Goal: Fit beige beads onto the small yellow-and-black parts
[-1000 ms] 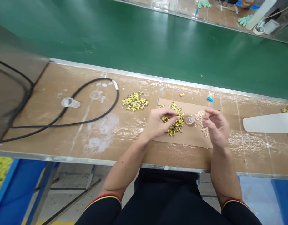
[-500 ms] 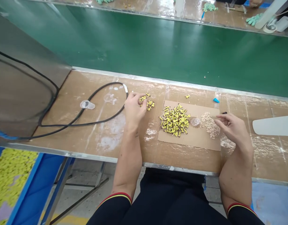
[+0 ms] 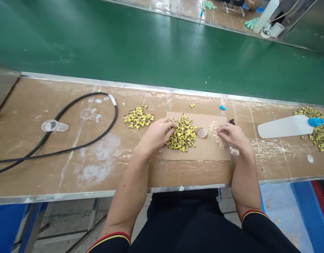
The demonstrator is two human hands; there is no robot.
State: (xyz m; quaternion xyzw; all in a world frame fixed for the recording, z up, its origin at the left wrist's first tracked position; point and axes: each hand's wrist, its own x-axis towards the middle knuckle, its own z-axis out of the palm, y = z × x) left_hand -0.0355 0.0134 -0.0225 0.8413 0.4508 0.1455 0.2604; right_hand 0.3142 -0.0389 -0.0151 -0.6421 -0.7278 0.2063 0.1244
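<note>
My left hand (image 3: pixel 162 133) is at the left edge of a heap of small yellow-and-black figures (image 3: pixel 184 135) on a cardboard sheet (image 3: pixel 204 154). Its fingers are bent over the figures, with the thumb apart from them. At the right of the sheet, my right hand (image 3: pixel 234 135) has thumb and fingertips pinched together over a scatter of tiny beige pieces (image 3: pixel 216 127). What lies between those fingertips is too small to make out. A small clear cup (image 3: pixel 203 133) stands between the two heaps. Left of the sheet lies a smaller group of yellow-and-black figures (image 3: pixel 139 117).
A black cable (image 3: pixel 94 143) loops across the left of the table, near a clear plastic scoop-like piece (image 3: pixel 54 125). On the right lie a white bottle (image 3: pixel 285 126) with a blue nozzle and more yellow figures (image 3: pixel 321 135). Behind runs a green belt (image 3: pixel 151 52).
My left hand has moved right, from the smaller group of figures to the heap on the cardboard. My right hand has come in over the beige pieces. The view has turned right.
</note>
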